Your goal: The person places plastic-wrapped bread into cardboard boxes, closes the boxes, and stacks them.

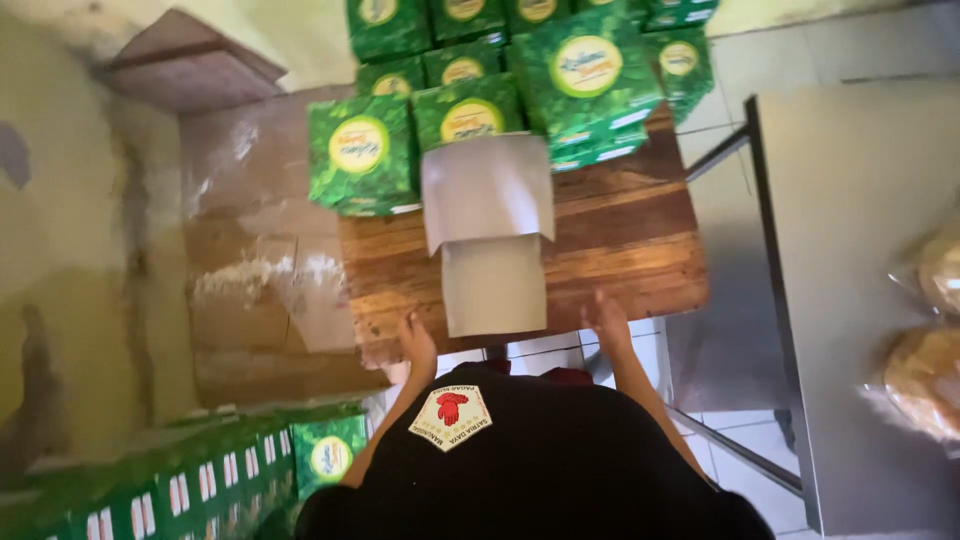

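Observation:
A plain grey-brown cardboard box (493,285) lies on the wooden table (630,240) with its lid flap (487,190) raised toward the far side. My left hand (417,340) rests on the table's near edge just left of the box, without touching it. My right hand (607,318) rests on the same edge to the right of the box, also apart from it. Neither hand holds anything. Green printed boxes (360,150) with round yellow labels are stacked behind the open box, the biggest stack (585,80) at the far right.
A grey metal table (860,200) stands on the right with bagged round breads (925,380) on it. Flat brown cardboard (250,250) leans at the left wall. More green boxes (200,480) sit at lower left. White tile floor (740,450) shows between the tables.

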